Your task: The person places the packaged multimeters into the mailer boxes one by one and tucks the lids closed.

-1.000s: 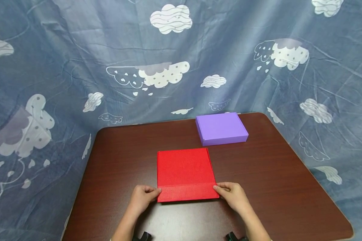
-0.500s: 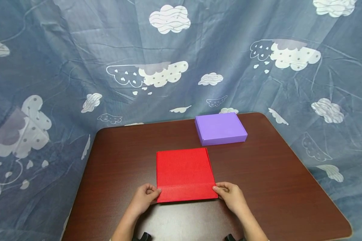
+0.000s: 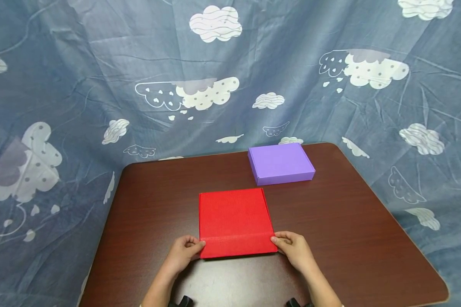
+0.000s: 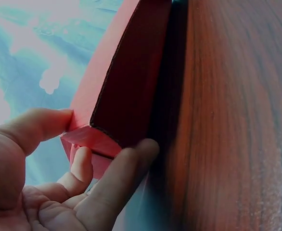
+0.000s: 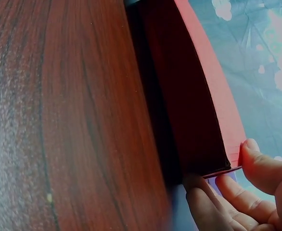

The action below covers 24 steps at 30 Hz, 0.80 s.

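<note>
A flat red cardboard box (image 3: 234, 215) lies in the middle of the table, a crease running across its lid near the front edge. At its front left corner my left hand (image 3: 183, 252) pinches the box, thumb on top. My right hand (image 3: 295, 249) pinches the front right corner the same way. In the left wrist view the box's front edge (image 4: 114, 67) shows raw corrugated board, with fingers at the side and below the corner. The right wrist view shows the dark front side of the box (image 5: 184, 91), its underside hidden.
A closed purple box (image 3: 282, 161) stands at the back right of the brown wooden table (image 3: 157, 200). Behind and around the table hangs a blue curtain (image 3: 157, 42) with white clouds. Dark wrist devices (image 3: 185, 301) show at the bottom edge.
The head view has shifted slightly. Both hands keep their hold on the red box's front corners, and the box has hardly moved.
</note>
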Motion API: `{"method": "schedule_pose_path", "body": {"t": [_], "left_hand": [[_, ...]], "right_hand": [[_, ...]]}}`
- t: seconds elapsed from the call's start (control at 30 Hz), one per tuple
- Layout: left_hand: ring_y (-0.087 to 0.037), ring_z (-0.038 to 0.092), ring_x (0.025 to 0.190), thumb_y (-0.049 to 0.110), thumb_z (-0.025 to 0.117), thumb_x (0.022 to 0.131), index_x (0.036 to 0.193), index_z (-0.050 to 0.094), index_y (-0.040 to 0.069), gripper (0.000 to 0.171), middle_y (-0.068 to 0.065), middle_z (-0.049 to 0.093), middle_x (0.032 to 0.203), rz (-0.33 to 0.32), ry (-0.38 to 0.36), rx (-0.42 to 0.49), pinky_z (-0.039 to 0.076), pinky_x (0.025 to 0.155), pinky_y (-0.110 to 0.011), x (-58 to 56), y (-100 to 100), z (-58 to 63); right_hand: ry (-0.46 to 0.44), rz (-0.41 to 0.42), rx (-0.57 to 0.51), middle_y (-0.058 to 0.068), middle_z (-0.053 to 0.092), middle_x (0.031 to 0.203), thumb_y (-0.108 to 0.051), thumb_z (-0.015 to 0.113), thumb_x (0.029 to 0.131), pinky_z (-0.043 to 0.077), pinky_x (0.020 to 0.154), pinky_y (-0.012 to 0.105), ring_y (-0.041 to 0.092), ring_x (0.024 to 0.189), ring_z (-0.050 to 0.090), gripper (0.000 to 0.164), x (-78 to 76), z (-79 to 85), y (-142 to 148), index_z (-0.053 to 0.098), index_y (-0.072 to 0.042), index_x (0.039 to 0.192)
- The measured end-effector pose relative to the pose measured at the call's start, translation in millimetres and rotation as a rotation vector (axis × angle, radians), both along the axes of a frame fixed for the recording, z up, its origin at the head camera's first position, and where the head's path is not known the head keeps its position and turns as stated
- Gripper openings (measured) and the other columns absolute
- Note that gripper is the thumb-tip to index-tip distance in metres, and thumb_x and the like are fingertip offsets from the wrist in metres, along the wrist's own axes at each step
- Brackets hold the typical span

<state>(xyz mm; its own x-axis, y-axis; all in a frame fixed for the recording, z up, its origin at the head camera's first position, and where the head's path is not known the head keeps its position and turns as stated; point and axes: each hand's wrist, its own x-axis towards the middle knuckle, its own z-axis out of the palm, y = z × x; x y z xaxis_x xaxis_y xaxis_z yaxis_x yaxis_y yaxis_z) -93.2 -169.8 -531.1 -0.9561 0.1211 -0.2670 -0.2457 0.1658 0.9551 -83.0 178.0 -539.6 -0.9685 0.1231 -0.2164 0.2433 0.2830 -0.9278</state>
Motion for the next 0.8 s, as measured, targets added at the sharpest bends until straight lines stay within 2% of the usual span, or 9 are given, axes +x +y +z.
{"method": "schedule_pose_path", "body": {"t": [0.17,0.37,0.5,0.63,0.8], "left_hand": [[-0.015,0.066,0.071,0.009,0.075,0.092,0.092,0.062,-0.008,0.021,-0.006,0.066,0.076,-0.014,-0.004,0.011,0.061,0.07,-0.032,-1.4,-3.0,-2.0],[-0.015,0.066,0.072,0.01,0.076,0.092,0.093,0.062,-0.007,0.023,-0.006,0.067,0.077,-0.038,0.018,-0.033,0.061,0.069,-0.035,-0.7,-4.5,1.0],[-0.015,0.065,0.071,0.01,0.077,0.091,0.092,0.061,-0.006,0.023,-0.006,0.067,0.076,-0.042,0.037,-0.055,0.061,0.067,-0.033,-0.7,-4.2,1.4],[-0.015,0.066,0.07,0.01,0.077,0.091,0.092,0.061,-0.006,0.022,-0.005,0.067,0.076,-0.047,0.046,-0.057,0.06,0.066,-0.031,-1.7,-3.9,-0.7],[-0.015,0.066,0.07,0.01,0.077,0.091,0.092,0.061,-0.005,0.022,-0.005,0.067,0.075,-0.045,0.048,-0.06,0.06,0.066,-0.03,-2.2,-4.0,-2.9]], "right_hand": [[-0.01,0.001,0.006,0.017,0.075,0.095,-0.009,0.076,0.093,0.06,0.073,0.031,0.022,0.089,0.073,0.029,-1.2,-0.2,-0.7,0.069,0.012,0.111],[-0.009,-0.004,0.127,0.008,0.075,0.086,-0.014,0.077,0.092,0.058,0.067,0.026,0.017,0.078,0.071,0.02,-0.9,0.5,0.1,0.074,0.004,0.101],[-0.009,-0.01,0.159,0.004,0.073,0.08,-0.015,0.078,0.092,0.056,0.064,0.025,0.015,0.073,0.068,0.017,-1.3,-1.5,-0.1,0.076,0.001,0.097],[-0.011,-0.033,0.115,0.006,0.074,0.081,-0.012,0.077,0.092,0.057,0.065,0.024,0.016,0.075,0.07,0.015,-1.0,-4.5,-1.4,0.075,0.002,0.097],[-0.02,-0.071,-0.019,0.013,0.075,0.087,-0.006,0.075,0.093,0.06,0.071,0.027,0.018,0.081,0.072,0.017,0.3,-7.9,-3.6,0.072,0.008,0.102]]}}
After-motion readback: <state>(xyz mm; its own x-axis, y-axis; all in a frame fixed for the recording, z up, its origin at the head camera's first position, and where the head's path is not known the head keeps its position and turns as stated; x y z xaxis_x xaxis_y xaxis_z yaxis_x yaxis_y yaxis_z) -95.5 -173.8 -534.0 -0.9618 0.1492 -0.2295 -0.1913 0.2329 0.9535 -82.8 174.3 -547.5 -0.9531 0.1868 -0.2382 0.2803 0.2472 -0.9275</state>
